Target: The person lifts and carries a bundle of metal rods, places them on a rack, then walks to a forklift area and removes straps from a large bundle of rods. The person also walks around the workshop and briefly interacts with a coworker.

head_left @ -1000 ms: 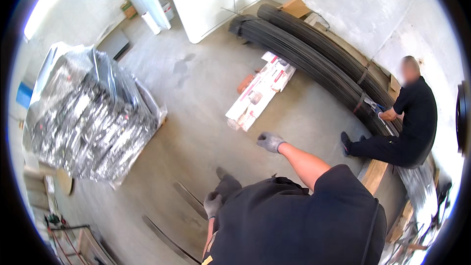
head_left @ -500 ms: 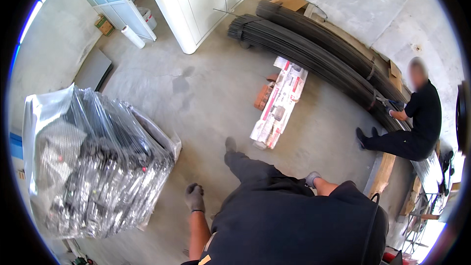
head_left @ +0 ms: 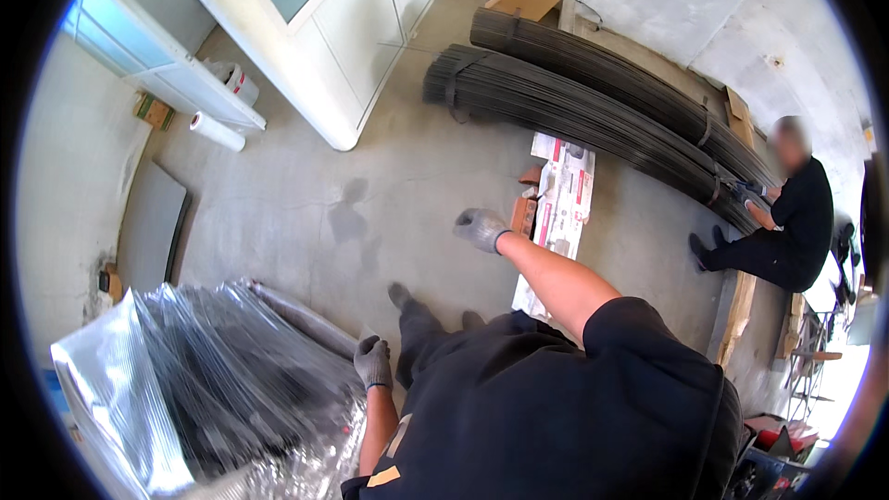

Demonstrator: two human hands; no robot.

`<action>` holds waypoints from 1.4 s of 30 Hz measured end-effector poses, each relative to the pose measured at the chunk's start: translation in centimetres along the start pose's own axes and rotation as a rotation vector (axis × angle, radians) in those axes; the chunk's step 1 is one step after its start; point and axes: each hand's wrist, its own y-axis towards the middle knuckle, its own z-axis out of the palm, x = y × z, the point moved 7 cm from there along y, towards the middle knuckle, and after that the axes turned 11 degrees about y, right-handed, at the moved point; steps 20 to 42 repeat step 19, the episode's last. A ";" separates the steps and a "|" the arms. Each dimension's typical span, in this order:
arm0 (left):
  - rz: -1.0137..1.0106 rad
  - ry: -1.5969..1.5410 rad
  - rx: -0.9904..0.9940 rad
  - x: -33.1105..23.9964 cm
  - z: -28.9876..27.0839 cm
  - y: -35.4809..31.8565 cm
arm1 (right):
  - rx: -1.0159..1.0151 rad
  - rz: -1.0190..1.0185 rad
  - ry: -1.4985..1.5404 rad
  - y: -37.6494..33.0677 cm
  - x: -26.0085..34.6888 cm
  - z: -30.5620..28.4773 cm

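Note:
My left hand (head_left: 373,363), in a grey work glove, hangs low beside the plastic-wrapped stack (head_left: 222,380), its fingers curled in with nothing visible in them. Whether it touches the wrap I cannot make out. My right hand (head_left: 480,230), gloved in grey as well, is raised across in front of me over the concrete floor, its fingers closed on nothing that shows. Just right of it lie reddish bricks (head_left: 523,216) against a long white and red carton package (head_left: 561,208) on the floor.
Two long bundles of dark rods (head_left: 574,116) lie along the back wall. At their right end a co-worker (head_left: 798,222) in dark clothes bends with gloved hands on the rods. A wooden beam (head_left: 734,315), a white film roll (head_left: 218,131) and a white partition (head_left: 338,125) stand around.
My view has turned left and moved forward. My right arm has come up and across into view. The wrapped stack now sits lower and closer to my left hand.

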 end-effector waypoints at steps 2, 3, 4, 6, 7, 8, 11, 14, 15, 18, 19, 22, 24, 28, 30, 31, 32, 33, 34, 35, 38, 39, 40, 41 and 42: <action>0.056 0.061 0.062 -3.0 1.6 5.8 | -0.008 -0.019 0.044 4.0 3.1 0.5; 0.061 0.098 0.112 -5.5 3.0 7.9 | -0.011 -0.014 0.057 6.0 3.9 0.7; 0.065 0.136 0.163 -7.4 4.1 9.9 | -0.015 -0.007 0.070 8.0 4.2 1.1; 0.188 0.304 0.256 -12.1 7.9 14.3 | -0.043 0.061 0.010 11.9 1.2 0.5; 0.293 0.345 0.273 -14.1 9.1 17.0 | -0.049 0.085 0.000 13.6 -0.5 0.1; 0.392 0.358 0.300 -15.3 10.0 20.1 | -0.084 0.165 -0.026 14.6 -1.6 -0.4; 0.172 0.231 0.364 -24.2 11.8 27.3 | -0.225 0.334 -0.038 16.2 -6.7 -3.4; 0.332 0.395 0.419 -31.5 13.1 35.3 | -0.282 0.420 -0.109 17.6 -9.4 -5.8; 0.541 0.519 0.352 -34.7 13.2 37.4 | -0.340 0.447 -0.025 17.9 -8.9 -6.7; 0.414 0.449 0.422 -40.0 15.7 43.7 | -0.397 0.619 0.217 19.9 -9.7 -7.4; 0.328 0.455 0.432 -40.9 16.4 45.2 | -0.380 0.694 0.310 20.6 -11.1 -7.4; 0.328 0.455 0.432 -40.9 16.4 45.2 | -0.380 0.694 0.310 20.6 -11.1 -7.4; 0.328 0.455 0.432 -40.9 16.4 45.2 | -0.380 0.694 0.310 20.6 -11.1 -7.4; 0.328 0.455 0.432 -40.9 16.4 45.2 | -0.380 0.694 0.310 20.6 -11.1 -7.4; 0.328 0.455 0.432 -40.9 16.4 45.2 | -0.380 0.694 0.310 20.6 -11.1 -7.4; 0.328 0.455 0.432 -40.9 16.4 45.2 | -0.380 0.694 0.310 20.6 -11.1 -7.4; 0.328 0.455 0.432 -40.9 16.4 45.2 | -0.380 0.694 0.310 20.6 -11.1 -7.4; 0.328 0.455 0.432 -40.9 16.4 45.2 | -0.380 0.694 0.310 20.6 -11.1 -7.4; 0.328 0.455 0.432 -40.9 16.4 45.2 | -0.380 0.694 0.310 20.6 -11.1 -7.4; 0.328 0.455 0.432 -40.9 16.4 45.2 | -0.380 0.694 0.310 20.6 -11.1 -7.4; 0.328 0.455 0.432 -40.9 16.4 45.2 | -0.380 0.694 0.310 20.6 -11.1 -7.4; 0.328 0.455 0.432 -40.9 16.4 45.2 | -0.380 0.694 0.310 20.6 -11.1 -7.4; 0.328 0.455 0.432 -40.9 16.4 45.2 | -0.380 0.694 0.310 20.6 -11.1 -7.4; 0.328 0.455 0.432 -40.9 16.4 45.2 | -0.380 0.694 0.310 20.6 -11.1 -7.4; 0.328 0.455 0.432 -40.9 16.4 45.2 | -0.380 0.694 0.310 20.6 -11.1 -7.4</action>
